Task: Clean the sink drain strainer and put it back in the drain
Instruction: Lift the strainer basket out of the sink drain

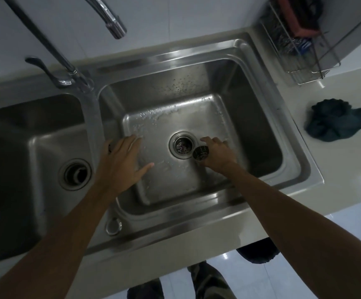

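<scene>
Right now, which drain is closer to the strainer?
The right basin's drain, right beside the strainer the right hand holds; the other drain sits in the left basin.

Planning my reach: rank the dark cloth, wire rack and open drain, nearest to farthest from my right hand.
1. Open drain, just left of the right hand.
2. Dark cloth, on the right counter.
3. Wire rack, back right corner.
</scene>
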`<state>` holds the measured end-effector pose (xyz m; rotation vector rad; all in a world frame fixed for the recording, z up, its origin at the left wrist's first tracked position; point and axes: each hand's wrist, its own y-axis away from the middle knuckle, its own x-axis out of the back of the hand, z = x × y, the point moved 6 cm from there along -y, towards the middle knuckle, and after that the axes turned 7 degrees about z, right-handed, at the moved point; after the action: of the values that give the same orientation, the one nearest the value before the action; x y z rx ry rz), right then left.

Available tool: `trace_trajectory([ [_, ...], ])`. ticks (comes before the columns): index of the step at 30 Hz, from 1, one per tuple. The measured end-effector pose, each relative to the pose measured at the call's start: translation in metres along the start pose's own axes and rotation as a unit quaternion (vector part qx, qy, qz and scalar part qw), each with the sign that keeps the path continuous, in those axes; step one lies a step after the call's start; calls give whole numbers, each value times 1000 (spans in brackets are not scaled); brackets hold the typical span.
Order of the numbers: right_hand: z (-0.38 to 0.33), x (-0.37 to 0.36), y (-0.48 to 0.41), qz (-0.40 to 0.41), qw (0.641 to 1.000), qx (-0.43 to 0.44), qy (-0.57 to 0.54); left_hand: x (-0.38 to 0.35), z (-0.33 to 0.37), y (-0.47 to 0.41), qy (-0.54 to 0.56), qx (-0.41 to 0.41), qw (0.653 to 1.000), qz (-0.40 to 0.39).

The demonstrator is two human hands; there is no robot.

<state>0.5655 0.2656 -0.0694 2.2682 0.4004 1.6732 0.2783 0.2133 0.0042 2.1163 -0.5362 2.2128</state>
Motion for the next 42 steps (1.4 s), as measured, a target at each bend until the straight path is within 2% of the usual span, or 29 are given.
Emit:
trace_trajectory([
  [10, 9, -12, 3, -52, 997, -14, 59, -3, -1, 0, -8, -2, 1000, -14],
  [17, -25, -9, -20, -4, 993, 48, 104, -6, -2, -1, -12, 3, 999, -32],
  [20, -39, -22, -33, -9, 987, 73, 145, -7, -2, -1, -14, 1, 999, -32],
  [29, -39, -73, -47, -66, 973, 67, 213, -6, -2, -2, -12, 3, 999, -34],
  [36, -51, -58, -51, 0, 983, 89, 158, -4, -2, -2, -7, 10, 1000, -26],
  [42, -58, -45, -49, 25, 986, 93, 135, -5, -2, -1, 0, 10, 1000, -22],
])
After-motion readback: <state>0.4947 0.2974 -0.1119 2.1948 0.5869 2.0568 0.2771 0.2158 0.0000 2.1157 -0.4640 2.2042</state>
